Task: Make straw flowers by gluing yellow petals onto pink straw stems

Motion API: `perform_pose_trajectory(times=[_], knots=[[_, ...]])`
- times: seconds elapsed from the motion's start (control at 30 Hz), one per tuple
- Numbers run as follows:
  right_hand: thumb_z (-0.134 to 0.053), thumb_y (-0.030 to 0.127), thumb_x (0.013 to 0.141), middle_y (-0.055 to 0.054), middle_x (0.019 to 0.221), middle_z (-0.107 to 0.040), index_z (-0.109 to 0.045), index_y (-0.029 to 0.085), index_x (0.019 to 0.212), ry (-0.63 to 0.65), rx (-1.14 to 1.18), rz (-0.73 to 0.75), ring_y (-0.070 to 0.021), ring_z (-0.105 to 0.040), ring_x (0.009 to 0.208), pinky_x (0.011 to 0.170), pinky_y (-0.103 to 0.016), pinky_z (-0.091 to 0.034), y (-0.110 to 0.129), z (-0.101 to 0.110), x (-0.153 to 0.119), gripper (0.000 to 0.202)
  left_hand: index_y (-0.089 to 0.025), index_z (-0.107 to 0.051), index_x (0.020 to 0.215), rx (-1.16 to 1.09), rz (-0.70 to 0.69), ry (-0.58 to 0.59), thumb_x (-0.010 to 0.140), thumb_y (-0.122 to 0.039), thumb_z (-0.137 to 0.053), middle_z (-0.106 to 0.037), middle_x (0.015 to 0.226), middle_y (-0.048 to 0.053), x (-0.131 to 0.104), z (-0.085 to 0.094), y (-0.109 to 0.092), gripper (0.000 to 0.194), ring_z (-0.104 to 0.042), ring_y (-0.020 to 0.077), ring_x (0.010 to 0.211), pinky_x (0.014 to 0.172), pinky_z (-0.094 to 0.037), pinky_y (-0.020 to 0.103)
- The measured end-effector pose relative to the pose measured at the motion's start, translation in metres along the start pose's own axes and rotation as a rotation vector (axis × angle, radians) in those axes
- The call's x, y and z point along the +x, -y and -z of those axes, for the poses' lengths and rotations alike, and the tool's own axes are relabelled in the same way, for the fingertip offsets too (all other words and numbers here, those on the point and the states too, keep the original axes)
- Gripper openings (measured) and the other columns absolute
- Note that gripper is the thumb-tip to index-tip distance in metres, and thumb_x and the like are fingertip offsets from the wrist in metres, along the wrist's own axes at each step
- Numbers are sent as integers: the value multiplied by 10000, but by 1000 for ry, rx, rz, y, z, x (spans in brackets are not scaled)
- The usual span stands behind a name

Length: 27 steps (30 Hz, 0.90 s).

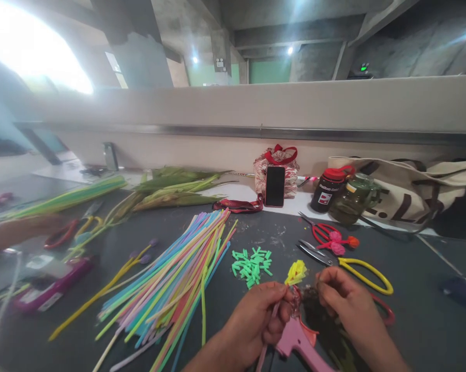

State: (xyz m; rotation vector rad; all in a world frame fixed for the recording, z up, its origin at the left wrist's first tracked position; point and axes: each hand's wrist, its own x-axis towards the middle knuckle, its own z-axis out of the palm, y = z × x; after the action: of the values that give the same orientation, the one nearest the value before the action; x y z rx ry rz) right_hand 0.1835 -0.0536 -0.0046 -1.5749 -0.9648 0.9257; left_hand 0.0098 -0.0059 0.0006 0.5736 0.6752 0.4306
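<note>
My left hand (260, 315) is closed near the bottom centre, its fingers pinched on a thin pale pink straw or stem (262, 356). Right beside it lies a pink glue gun (300, 343), partly covered by the fingers. My right hand (347, 305) is to the right with thumb and fingertips pressed together; anything between them is too small to make out. A bunch of yellow pieces (296, 272) shows just beyond the left fingertips. Short green straw pieces (252, 266) lie in a pile farther off. Yellow-handled scissors (366, 274) rest beyond the right hand.
Long coloured straws (178, 274) spread over the left centre. Red-handled scissors (326, 233), a black bottle (326, 191), a green jug (351, 199) and a phone (275, 186) stand or lie farther back. Corn husks (174, 191) lie behind. Another person's arm (19, 232) reaches in at left.
</note>
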Motion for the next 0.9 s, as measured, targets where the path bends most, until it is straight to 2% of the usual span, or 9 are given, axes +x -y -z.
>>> perform_pose_trajectory(times=[0.1,0.17,0.27,0.33,0.4,0.53,0.7,0.77,0.9], knots=[[-550,209,672,85,481,-451,-497,214,621,3,8,1,-97,-400,435,426,-200,-319,1,0,0,74,-139,-547,720,-25,19,51,714,-319,-562,-464,469,-58,1,5,2,181,-231,12,313,357,-48,174],[-572,233,681,59,550,-532,-558,207,717,4,17,-9,-114,-463,489,444,-207,-349,3,0,0,47,-140,-538,723,-66,57,109,729,-297,-550,-464,474,-57,2,7,3,158,-223,13,317,350,-54,159],[-599,265,689,-23,866,-650,-585,207,973,23,135,2,-163,-572,714,571,-239,-436,5,-3,-2,290,-133,-520,690,-140,118,191,728,-280,-545,-447,454,-57,5,9,2,153,-187,8,307,331,-45,143],[-611,244,685,-47,1039,-624,-546,231,1089,53,249,25,-184,-576,855,688,-273,-460,5,-5,-3,409,-132,-509,661,-193,167,236,724,-264,-543,-431,436,-58,6,10,1,151,-159,6,300,318,-39,135],[-634,217,673,-46,1082,-607,-504,257,1146,100,318,21,-189,-572,909,750,-298,-461,4,-7,-4,492,-135,-501,644,-244,203,268,721,-238,-540,-430,427,-56,7,10,0,135,-163,6,294,308,-46,124],[-677,238,663,-36,993,-631,-500,250,1129,147,353,-32,-179,-599,821,715,-297,-472,0,-10,-4,499,-130,-499,630,-338,202,240,735,-217,-546,-447,425,-46,6,12,-1,144,-197,-2,288,302,-65,97],[-619,351,735,9,663,-638,-627,178,809,160,219,-147,-119,-550,557,500,-204,-402,-2,-18,-9,189,-121,-504,652,-501,149,93,784,-216,-525,-498,459,-17,3,10,-2,163,-251,-8,297,304,-88,72],[-606,370,742,16,590,-621,-635,167,709,188,200,-131,-99,-509,500,468,-191,-372,0,-22,-12,208,-119,-501,648,-514,134,68,798,-215,-509,-496,457,-16,2,8,-3,178,-253,-10,296,305,-86,71],[-627,387,720,34,510,-581,-628,167,636,173,185,-104,-84,-470,452,430,-176,-335,2,-28,-16,235,-133,-503,644,-419,112,74,814,-256,-476,-484,438,-24,1,5,-3,211,-243,1,287,306,-78,86]])
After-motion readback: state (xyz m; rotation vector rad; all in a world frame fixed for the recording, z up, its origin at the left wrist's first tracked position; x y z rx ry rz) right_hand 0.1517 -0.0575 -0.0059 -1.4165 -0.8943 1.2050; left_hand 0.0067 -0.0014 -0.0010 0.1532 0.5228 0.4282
